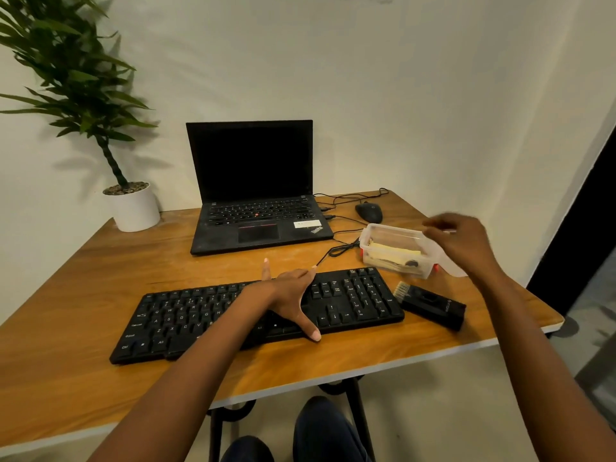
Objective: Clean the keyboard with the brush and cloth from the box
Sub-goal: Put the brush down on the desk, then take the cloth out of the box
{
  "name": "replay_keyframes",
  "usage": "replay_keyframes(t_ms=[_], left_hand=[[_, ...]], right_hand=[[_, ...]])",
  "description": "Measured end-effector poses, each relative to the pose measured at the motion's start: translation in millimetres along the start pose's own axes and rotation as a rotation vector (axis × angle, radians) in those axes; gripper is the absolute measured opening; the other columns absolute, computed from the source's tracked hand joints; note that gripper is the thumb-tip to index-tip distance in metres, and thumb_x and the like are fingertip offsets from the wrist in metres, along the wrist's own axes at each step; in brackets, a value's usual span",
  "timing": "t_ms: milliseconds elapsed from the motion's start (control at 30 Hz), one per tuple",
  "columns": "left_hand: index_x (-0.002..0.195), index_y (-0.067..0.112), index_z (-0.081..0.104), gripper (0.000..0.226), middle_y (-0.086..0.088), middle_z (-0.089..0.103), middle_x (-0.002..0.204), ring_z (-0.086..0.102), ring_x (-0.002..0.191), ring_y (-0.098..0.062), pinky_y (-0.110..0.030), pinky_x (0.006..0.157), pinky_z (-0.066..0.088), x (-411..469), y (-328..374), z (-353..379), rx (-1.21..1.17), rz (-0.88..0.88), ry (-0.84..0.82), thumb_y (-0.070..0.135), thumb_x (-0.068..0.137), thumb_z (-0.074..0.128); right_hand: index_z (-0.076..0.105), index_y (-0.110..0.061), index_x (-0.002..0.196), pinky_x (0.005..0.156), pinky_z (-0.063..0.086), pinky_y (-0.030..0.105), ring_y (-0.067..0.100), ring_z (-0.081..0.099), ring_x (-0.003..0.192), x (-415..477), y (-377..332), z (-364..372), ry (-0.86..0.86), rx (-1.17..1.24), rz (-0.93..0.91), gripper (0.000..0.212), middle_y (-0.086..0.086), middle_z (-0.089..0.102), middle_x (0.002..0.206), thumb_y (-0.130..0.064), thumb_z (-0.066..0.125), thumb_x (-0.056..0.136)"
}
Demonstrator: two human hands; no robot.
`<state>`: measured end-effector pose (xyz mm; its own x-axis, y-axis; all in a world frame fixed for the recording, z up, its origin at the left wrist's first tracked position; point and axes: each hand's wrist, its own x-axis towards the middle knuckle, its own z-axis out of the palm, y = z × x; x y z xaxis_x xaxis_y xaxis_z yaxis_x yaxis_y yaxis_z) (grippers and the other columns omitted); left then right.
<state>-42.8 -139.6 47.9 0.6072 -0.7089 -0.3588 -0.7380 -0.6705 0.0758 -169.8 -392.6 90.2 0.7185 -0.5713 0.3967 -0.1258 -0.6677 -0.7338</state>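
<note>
Right, risk check. Left hand lies flat across the middle of the keyboard, fingers spread, grip released and just pinning it to the desk. Right hand hovers over the far right rim of the box, blurred; fingers look pinched on something thin and pale, possibly the lid edge, but I cannot tell what, if anything, that grip holds.

Brush is out of the box already, lying on the desk below the right grip, touching or nearly touching the keyboard's right end. Cloth looks to be the yellow fold inside the box, just left of and under the right grip.

What could go wrong:
- Box is light and sits near the desk's right edge. A one-handed pull on the cloth could drag or tip it off.
- Cable loops just left of the box; sliding the box could snag it.
- Brush lies close to the desk edge too. A wrist sweep back from the box could knock it off.
- Left palm covers keys, so brushing there needs it shifted without the keyboard skating.
</note>
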Motion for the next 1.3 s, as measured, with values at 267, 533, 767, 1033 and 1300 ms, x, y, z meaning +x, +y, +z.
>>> replay_keyframes(t_ms=[267, 533, 767, 1033, 1300], left_hand=[[0.147, 0.031, -0.022, 0.128, -0.003, -0.003, 0.159, 0.002, 0.146, -0.032, -0.066, 0.101, -0.021, 9, 14, -14, 0.100, -0.065, -0.111, 0.063, 0.067, 0.072], [0.146, 0.026, -0.026, 0.131, -0.004, -0.003, 0.160, 0.003, 0.146, -0.030, -0.066, 0.100, -0.023, 9, 11, -10, 0.082, -0.055, -0.075, 0.063, 0.067, 0.072], [0.145, 0.026, -0.027, 0.130, -0.005, 0.000, 0.160, 0.002, 0.146, -0.029, -0.064, 0.096, -0.027, 6, 10, -6, 0.070, -0.028, -0.029, 0.063, 0.068, 0.071], [0.146, 0.025, -0.026, 0.130, -0.001, -0.004, 0.160, -0.003, 0.147, -0.025, -0.068, 0.095, -0.029, -3, -1, -4, 0.013, -0.004, -0.013, 0.063, 0.068, 0.072], [0.147, 0.027, -0.024, 0.130, 0.003, -0.006, 0.160, -0.005, 0.147, -0.021, -0.066, 0.098, -0.025, -21, -28, -4, -0.002, -0.034, -0.073, 0.059, 0.068, 0.075]], right_hand=[[0.058, 0.006, 0.110, 0.057, 0.051, 0.028, 0.024, 0.063, 0.066, 91, 9, 66, -0.529, -0.562, 0.195, 0.025, 0.018, 0.066, 0.092, -0.006, 0.057, 0.088], [0.054, -0.007, 0.113, 0.076, 0.045, 0.030, 0.020, 0.053, 0.087, 91, 26, 84, -0.513, -0.854, 0.080, 0.033, 0.009, 0.061, 0.110, -0.014, 0.065, 0.082], [0.056, -0.009, 0.065, 0.054, 0.039, 0.022, 0.022, 0.053, 0.073, 105, 4, 52, -0.484, -0.398, 0.081, 0.016, 0.006, 0.055, 0.073, -0.011, 0.068, 0.075], [0.048, -0.016, 0.074, 0.049, 0.042, 0.027, 0.017, 0.051, 0.062, 44, -57, 7, -0.437, 0.486, 0.231, 0.016, 0.005, 0.052, 0.072, -0.008, 0.047, 0.087], [0.057, -0.010, 0.107, 0.049, 0.057, 0.040, 0.030, 0.069, 0.076, -54, -35, 33, -0.288, 1.375, 0.775, 0.032, 0.015, 0.067, 0.096, 0.000, 0.057, 0.076]])
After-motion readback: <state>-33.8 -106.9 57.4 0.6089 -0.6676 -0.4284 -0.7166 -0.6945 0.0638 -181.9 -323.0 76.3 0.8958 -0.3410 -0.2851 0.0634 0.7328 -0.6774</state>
